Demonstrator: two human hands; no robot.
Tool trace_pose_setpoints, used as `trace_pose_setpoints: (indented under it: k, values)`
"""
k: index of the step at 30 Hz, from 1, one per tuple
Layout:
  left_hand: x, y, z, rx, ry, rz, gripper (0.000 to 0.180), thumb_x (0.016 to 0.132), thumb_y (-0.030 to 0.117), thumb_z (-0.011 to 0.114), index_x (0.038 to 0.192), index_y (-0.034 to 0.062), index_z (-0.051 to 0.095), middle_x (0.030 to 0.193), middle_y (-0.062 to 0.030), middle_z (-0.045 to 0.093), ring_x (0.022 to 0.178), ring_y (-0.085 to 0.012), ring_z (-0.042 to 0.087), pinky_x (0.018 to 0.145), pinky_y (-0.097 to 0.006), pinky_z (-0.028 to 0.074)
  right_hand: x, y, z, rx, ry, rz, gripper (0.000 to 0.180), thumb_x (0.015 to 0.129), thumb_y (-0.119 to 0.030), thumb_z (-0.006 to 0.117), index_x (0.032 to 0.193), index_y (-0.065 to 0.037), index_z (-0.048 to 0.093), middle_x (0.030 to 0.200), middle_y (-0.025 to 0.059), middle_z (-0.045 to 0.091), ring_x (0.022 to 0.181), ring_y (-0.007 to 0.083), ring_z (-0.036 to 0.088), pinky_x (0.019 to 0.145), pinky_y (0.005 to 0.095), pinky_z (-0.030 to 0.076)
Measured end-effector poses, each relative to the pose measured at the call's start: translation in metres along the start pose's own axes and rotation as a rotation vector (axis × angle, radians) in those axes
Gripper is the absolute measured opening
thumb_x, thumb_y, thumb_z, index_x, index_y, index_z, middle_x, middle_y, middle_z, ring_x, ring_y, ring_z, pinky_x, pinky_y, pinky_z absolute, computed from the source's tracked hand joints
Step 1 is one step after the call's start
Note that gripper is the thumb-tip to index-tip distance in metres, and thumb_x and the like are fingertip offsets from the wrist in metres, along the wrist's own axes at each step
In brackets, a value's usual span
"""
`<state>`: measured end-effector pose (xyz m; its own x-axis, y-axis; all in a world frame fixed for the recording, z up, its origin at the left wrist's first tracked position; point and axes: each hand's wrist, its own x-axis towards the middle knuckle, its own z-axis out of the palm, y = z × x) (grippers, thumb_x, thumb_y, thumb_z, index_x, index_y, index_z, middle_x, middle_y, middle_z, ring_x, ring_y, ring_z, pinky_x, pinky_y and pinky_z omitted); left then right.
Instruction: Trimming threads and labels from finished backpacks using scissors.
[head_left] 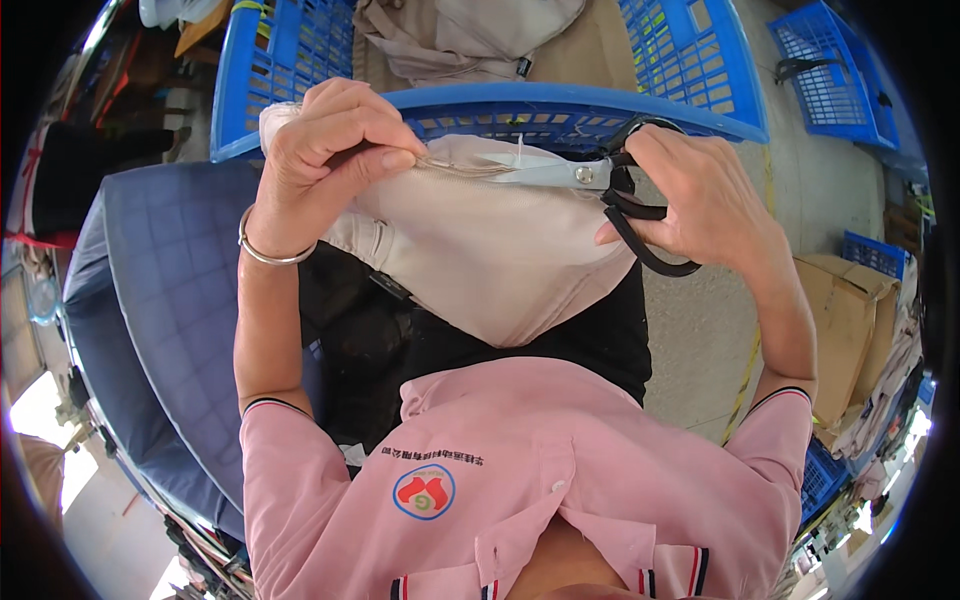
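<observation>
A beige garment (pixel 500 255) hangs over my lap, its upper edge pulled up near the basket's rim. My left hand (pixel 330 150) pinches that edge between thumb and fingers. Black-handled scissors (pixel 585 174) are in my right hand (pixel 700 195), with fingers and thumb through the handle loops. The metal blades point left and lie at the garment's edge, a short way right of my left fingertips. Fabric partly covers the blades, so I cannot tell how far apart they are. A dark label (pixel 390 286) shows on the garment's lower left side.
In front of me stands a blue plastic basket (pixel 560 97) with more beige garments (pixel 470 40) inside. Another blue basket (pixel 835 75) is at the far right. Dark blue padded fabric (pixel 190 330) rises on my left. A cardboard box (pixel 845 325) stands on the right.
</observation>
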<state>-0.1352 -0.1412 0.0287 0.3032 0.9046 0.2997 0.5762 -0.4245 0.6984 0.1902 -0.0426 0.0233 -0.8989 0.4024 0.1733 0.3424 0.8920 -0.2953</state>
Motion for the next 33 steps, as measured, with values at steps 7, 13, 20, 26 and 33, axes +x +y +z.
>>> trace_pose_setpoints:
  k: [7,13,20,26,33]
  values:
    - [0.005,-0.008,0.001,-0.031,-0.034,0.029,0.003,0.081,0.006,0.071,0.085,0.0061,0.07,0.083,-0.0002,0.065,0.083,-0.0164,0.057,0.084,-0.031,0.039,-0.013,0.001,0.012,0.117,-0.074,0.059,0.058,0.071,-0.052,0.08,0.077,-0.003,0.048,0.067,0.009,0.054,0.06,0.0285,0.058,0.052,0.0361,0.045]
    - [0.005,-0.007,0.004,-0.031,-0.015,0.014,0.005,0.08,0.007,0.07,0.084,0.0041,0.07,0.081,-0.0015,0.061,0.081,-0.0182,0.052,0.081,-0.031,0.04,-0.011,0.004,0.014,0.074,-0.031,0.062,0.06,0.066,-0.047,0.084,0.086,-0.001,0.053,0.074,0.0105,0.055,0.066,0.0294,0.058,0.057,0.0375,0.045]
    - [0.01,-0.007,0.004,-0.021,-0.042,0.018,0.005,0.08,0.007,0.07,0.084,0.0046,0.07,0.081,-0.0018,0.063,0.081,-0.0185,0.054,0.085,-0.031,0.04,0.006,-0.006,0.018,0.008,0.044,-0.001,0.06,0.072,-0.056,0.078,0.079,-0.003,0.05,0.069,0.0097,0.055,0.063,0.0278,0.061,0.053,0.036,0.047]
    - [0.012,-0.014,0.006,-0.072,-0.062,0.016,0.004,0.083,0.007,0.069,0.086,0.0045,0.07,0.081,-0.0012,0.064,0.082,-0.0161,0.055,0.087,-0.031,0.041,-0.001,-0.009,0.027,0.026,0.053,0.014,0.058,0.074,-0.054,0.078,0.077,-0.004,0.048,0.066,0.009,0.055,0.059,0.0276,0.061,0.051,0.0359,0.048]
    - [0.014,-0.018,0.018,-0.261,-0.007,-0.215,0.014,0.088,0.005,0.067,0.102,0.0041,0.07,0.09,-0.0008,0.063,0.083,-0.0128,0.057,0.086,-0.025,0.045,-0.005,-0.003,0.035,0.079,0.078,0.157,0.056,0.074,-0.051,0.079,0.074,-0.003,0.049,0.061,0.0096,0.055,0.055,0.0311,0.058,0.051,0.0382,0.046]
